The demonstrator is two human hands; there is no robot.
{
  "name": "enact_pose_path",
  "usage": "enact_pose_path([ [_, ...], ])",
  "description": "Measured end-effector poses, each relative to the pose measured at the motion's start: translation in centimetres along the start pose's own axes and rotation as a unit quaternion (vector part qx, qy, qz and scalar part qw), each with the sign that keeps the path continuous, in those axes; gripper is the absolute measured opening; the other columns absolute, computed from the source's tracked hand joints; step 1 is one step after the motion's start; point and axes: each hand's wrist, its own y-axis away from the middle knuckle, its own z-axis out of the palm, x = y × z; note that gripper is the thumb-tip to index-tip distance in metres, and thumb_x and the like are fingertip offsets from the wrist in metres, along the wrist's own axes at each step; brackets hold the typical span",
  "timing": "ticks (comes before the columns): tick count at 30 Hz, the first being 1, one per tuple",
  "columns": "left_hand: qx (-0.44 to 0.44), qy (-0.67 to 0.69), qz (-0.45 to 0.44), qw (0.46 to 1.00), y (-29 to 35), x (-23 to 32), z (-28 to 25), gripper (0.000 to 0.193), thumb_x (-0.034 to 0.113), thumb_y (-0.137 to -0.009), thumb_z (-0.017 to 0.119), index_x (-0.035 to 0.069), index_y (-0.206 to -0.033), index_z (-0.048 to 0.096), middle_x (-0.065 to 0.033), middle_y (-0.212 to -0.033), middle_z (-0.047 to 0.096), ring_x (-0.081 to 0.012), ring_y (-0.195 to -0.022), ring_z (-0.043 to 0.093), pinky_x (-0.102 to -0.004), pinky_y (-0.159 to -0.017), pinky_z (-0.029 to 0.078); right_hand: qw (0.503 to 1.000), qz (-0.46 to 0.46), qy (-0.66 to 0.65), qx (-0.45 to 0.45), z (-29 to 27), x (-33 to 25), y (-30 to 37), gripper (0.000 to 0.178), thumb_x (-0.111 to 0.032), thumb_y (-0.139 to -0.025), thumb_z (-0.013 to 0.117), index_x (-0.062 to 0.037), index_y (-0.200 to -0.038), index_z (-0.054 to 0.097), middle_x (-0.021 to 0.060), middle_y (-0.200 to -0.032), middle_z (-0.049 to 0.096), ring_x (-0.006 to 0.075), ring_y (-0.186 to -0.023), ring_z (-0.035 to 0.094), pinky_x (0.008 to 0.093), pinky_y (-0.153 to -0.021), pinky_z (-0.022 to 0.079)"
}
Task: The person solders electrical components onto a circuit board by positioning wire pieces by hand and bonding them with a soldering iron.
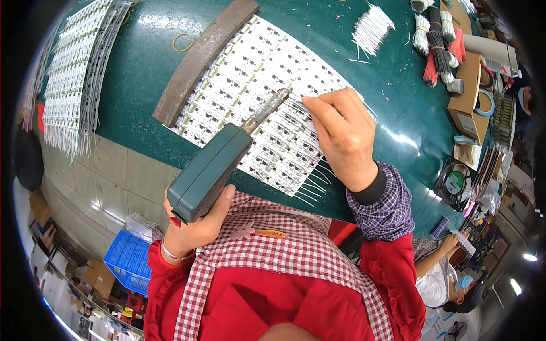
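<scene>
My left hand (pixel 196 230) is wrapped round a dark green soldering gun (pixel 211 170). Its metal tip rests at or just above a white circuit board panel (pixel 259 62) covered in rows of small parts. Close to that tip, my right hand (pixel 348 136) pinches a thin white wire (pixel 298 101) against the panel; the wire's far end is too small to make out. More wires lie across the panel's near part, and several stick out past its edge beside my right wrist.
A brown bar (pixel 202 62) lies along the panel's left edge. Loose white wires (pixel 372 28) sit at the back, with bundled wires (pixel 437 42) to their right. Farther right are a cardboard box (pixel 467 96) and a black fan (pixel 453 182). Stacked wired panels (pixel 74 74) stand at the left.
</scene>
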Motion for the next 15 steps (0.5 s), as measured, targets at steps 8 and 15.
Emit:
enact_pose_path([
  [8, 0.023, -0.057, 0.085, 0.994, -0.8, -0.6, 0.1, 0.025, 0.001, -0.087, 0.074, -0.001, -0.112, 0.070, -0.0086, -0.096, 0.071, -0.0175, -0.075, 0.065, -0.0296, -0.069, 0.053, 1.000, 0.000, 0.005, 0.001, 0.1, 0.1, 0.1, 0.027, 0.006, -0.068, 0.071, -0.0025, -0.093, 0.071, 0.0063, -0.082, 0.060, 0.0227, -0.075, 0.062, 0.0345, -0.059, 0.051],
  [15, 0.007, 0.013, 0.041, 0.999, -0.4, 0.3, 0.2, 0.032, -0.003, -0.092, 0.070, -0.003, -0.124, 0.064, -0.0084, -0.113, 0.068, -0.0124, -0.091, 0.062, -0.0281, -0.080, 0.052, 1.000, 0.006, 0.004, 0.002, 0.1, 0.4, 0.2, 0.027, 0.006, -0.067, 0.071, -0.0027, -0.093, 0.071, 0.0063, -0.080, 0.059, 0.0226, -0.074, 0.061, 0.0343, -0.059, 0.051],
])
